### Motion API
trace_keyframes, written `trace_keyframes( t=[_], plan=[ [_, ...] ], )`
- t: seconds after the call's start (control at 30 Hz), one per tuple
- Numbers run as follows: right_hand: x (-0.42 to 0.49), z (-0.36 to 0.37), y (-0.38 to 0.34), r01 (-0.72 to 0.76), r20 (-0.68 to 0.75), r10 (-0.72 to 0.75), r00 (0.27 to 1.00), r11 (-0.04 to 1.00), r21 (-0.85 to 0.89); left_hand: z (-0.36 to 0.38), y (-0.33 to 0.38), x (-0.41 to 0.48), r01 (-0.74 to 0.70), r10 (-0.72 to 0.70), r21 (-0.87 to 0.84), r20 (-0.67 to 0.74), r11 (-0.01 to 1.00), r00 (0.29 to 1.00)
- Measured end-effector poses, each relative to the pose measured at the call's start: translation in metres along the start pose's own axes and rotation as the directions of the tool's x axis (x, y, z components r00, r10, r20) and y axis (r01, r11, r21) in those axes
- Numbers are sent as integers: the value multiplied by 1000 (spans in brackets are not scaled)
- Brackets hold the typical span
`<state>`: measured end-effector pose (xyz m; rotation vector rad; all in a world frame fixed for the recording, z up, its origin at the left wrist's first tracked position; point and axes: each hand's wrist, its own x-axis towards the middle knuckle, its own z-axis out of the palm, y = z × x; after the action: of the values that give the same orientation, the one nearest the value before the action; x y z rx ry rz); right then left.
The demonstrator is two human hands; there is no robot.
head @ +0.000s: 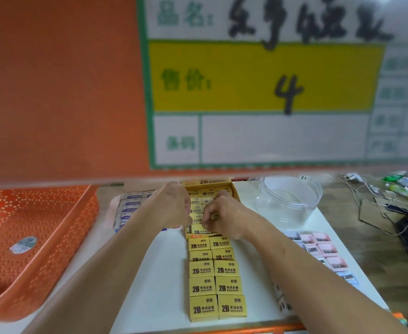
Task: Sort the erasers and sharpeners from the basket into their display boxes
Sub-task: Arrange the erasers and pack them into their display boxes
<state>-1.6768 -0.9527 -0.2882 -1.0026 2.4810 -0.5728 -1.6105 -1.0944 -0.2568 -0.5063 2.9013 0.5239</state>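
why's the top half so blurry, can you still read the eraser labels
Head view: the price sign fills the upper half, apparently close to the lens and out of focus; the yellow erasers lower down are sharp enough to read 2B; lighting is even, with no strong glare.

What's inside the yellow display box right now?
Yellow 2B erasers lie in rows in the yellow display box. The left hand and right hand cover its middle, so gaps there cannot be seen.
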Motion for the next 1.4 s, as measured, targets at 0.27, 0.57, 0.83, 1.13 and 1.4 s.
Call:
trace_keyframes(
  t=[0.27,0.57,0.83,1.13,1.4],
  plan=[
    [-3,0,-5,-26,-29,26,999,1000,6,0,-1,0,-17,17,-9,0,1000,1000],
    [-6,-6,-5,-95,-94,106,990,989,115,-4,-7,2,-18,22,-74,65,997,998],
    [-6,-12,-11,-140,-54,148,988,982,126,-4,-9,0,-27,30,-48,68,998,997],
    [-13,-11,-1,-106,-201,127,971,988,110,8,-9,-1,-46,46,0,11,999,999],
    [-22,-15,-6,-89,-257,82,963,996,-17,14,-1,-26,-99,99,8,-107,995,989]
  ],
)
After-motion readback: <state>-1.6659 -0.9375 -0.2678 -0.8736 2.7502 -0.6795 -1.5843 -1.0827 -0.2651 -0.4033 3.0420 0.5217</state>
